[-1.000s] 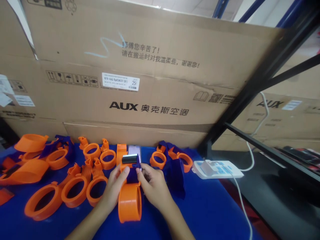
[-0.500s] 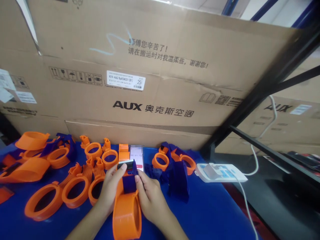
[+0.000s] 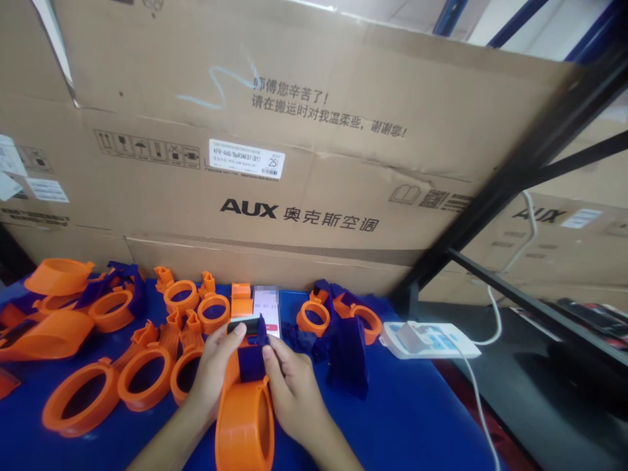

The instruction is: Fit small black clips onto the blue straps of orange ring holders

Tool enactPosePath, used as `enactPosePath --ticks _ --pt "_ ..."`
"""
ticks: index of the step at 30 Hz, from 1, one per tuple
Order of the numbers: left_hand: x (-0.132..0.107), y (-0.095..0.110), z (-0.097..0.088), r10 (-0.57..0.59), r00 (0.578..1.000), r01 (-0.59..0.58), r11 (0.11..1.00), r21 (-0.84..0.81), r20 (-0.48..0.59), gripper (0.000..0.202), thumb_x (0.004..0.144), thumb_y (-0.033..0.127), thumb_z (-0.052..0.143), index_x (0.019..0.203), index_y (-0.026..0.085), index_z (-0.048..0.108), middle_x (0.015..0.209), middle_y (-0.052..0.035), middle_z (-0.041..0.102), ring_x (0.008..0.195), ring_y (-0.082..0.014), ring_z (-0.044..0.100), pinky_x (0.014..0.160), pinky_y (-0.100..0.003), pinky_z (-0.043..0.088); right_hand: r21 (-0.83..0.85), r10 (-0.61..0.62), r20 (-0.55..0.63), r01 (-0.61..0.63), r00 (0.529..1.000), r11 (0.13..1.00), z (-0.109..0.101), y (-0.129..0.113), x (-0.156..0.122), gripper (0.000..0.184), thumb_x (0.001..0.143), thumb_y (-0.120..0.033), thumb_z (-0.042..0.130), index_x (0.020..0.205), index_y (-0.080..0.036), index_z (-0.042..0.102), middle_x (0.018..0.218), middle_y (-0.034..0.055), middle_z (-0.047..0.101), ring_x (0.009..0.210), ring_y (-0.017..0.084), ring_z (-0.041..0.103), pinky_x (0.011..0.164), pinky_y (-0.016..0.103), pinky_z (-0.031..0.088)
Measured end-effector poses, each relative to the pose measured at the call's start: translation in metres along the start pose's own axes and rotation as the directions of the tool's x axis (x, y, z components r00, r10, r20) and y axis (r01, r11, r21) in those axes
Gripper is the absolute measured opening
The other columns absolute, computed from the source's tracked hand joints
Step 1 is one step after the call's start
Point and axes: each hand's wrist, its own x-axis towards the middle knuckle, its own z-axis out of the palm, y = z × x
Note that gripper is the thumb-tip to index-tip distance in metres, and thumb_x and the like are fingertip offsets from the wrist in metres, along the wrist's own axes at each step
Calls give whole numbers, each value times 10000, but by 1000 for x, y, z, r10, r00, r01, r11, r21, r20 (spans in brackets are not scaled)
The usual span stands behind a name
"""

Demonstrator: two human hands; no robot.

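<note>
Both my hands hold one orange plastic ring part (image 3: pixel 245 425) with a dark blue piece (image 3: pixel 252 360) fitted on its top. My left hand (image 3: pixel 216 373) grips its left side, thumb near a small black strip at the top. My right hand (image 3: pixel 289 386) pinches the blue piece from the right. The part stands on edge over the blue table (image 3: pixel 407 418), near the front.
Several orange rings (image 3: pixel 147 376) and blue pieces (image 3: pixel 346 350) lie across the table. A phone (image 3: pixel 267 311) showing a timer lies behind my hands. A white power strip (image 3: pixel 429 340) with cable sits at right. Large cardboard boxes (image 3: pixel 294 163) wall the back; a black metal rack (image 3: pixel 515 163) stands right.
The orange part has tipped toward me and come lower in view, and both hands have shifted slightly left with it. The phone's timer is now uncovered.
</note>
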Motion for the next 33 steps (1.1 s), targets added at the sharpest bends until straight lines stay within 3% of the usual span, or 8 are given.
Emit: enactPosePath --ticks 6,17,21,25,33 --pt "1 -2 -4 74 997 -75 995 71 23 389 747 407 876 1030 147 815 1018 -122 823 985 -330 767 886 -391 608 -56 -8 -11 7 1000 998 -3 3 2 323 1086 -336 434 1250 -195 675 760 3 679 602 131 610 597 201 480" --pt "0 3 -4 26 998 -28 999 43 51 380 694 416 898 943 140 822 945 -143 824 942 -360 771 831 -423 627 -19 -19 51 20 999 1000 -1 0 -5 329 1108 -317 355 1250 -224 637 712 2 617 549 148 561 530 236 400" --pt "-5 3 -7 74 995 -78 996 45 72 329 739 388 875 960 150 820 953 -122 822 957 -336 767 864 -410 614 -23 -23 39 24 999 999 1 2 -8 306 1103 -306 374 1233 -233 642 671 -21 564 526 137 516 535 237 384" --pt "-10 4 -7 58 993 -56 998 -16 102 316 780 384 849 1005 165 811 949 -109 822 961 -324 768 878 -407 606 -7 -14 18 14 1000 1000 2 1 -9 324 1104 -314 363 1238 -215 642 676 -23 553 536 129 493 546 235 388" --pt "-5 0 -3 21 1000 -21 1000 20 14 375 736 437 866 981 160 807 1027 -118 819 1052 -339 745 965 -412 562 29 52 -24 -51 998 998 1 8 1 368 1076 -417 429 1179 -176 687 598 -54 462 502 109 383 481 213 322"
